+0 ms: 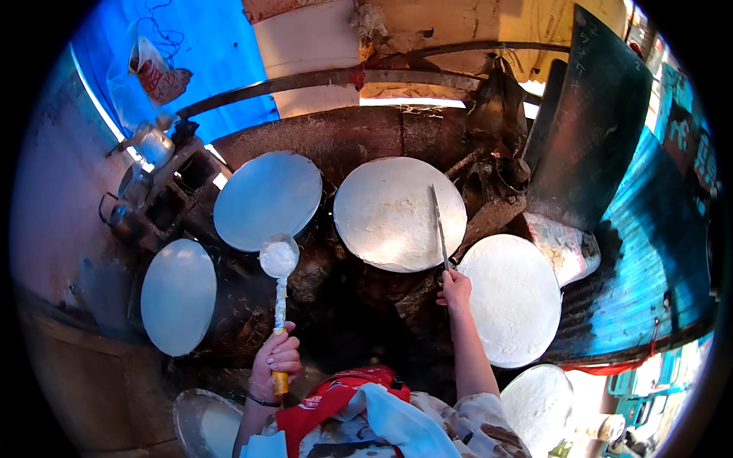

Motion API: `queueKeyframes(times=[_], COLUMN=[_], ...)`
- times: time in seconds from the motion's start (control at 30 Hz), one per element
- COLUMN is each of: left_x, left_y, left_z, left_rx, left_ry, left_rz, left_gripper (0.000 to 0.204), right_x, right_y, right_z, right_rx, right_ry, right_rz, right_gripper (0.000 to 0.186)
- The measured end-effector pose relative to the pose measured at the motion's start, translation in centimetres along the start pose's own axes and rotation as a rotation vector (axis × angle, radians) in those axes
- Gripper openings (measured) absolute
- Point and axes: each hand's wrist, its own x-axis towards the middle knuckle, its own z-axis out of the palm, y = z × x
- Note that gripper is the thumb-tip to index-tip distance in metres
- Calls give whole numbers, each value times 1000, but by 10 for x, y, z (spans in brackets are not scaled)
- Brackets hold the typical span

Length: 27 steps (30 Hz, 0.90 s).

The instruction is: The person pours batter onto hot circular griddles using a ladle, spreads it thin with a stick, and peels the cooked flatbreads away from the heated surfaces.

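- The left grip is being kept closed around the yellow lower handle of a ladle.
- The ladle is being pointed away from the body, its round bowl being filled with something white and powdery or pasty.
- The right grip is being kept closed around the near end of a long, thin blade.
- Beyond the right grip, a pale round plate is being crossed near its right side by the blade; whether it is being touched cannot be told.
- Just right of the right grip, a white-coated round plate is being seen, its left edge being partly overlapped by the hand.
- Beyond the left grip, a bluish-grey round plate is being slightly overlapped by the ladle's bowl.
- Left of the left grip, a smaller-looking grey plate is being shown.
- Nearer the body, left of the left grip, a wide vessel is being partly cut off by the frame's dark edge.
- Far beyond the left grip, a metal kettle is being lit brightly.
- Far right of the right grip, a patterned sack is being overhung by a tall dark panel.
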Motion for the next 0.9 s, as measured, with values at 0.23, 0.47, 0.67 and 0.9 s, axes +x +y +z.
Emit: queueKeyframes(times=[0.23, 0.47, 0.67, 0.9], left_x=[-19, -20, 0, 14], left_y=[-6, -1, 3, -5], left_z=[-13, -19, -15, -12], left_rx=[-17, -55, -19, 4], left_ry=[57, 75, 41, -10], left_rz=[167, 208, 138, 61], left_gripper=[24, 24, 23, 24], right_x=[-14, 30, 44, 12], right_y=[11, 5, -9, -12], right_z=[33, 62, 69, 56], right_rx=[18, -307, -397, -457], right_ry=[-46, -22, -4, -168], right_rz=[-100, -430, -520, -441], right_gripper=[32, 34, 41, 42])
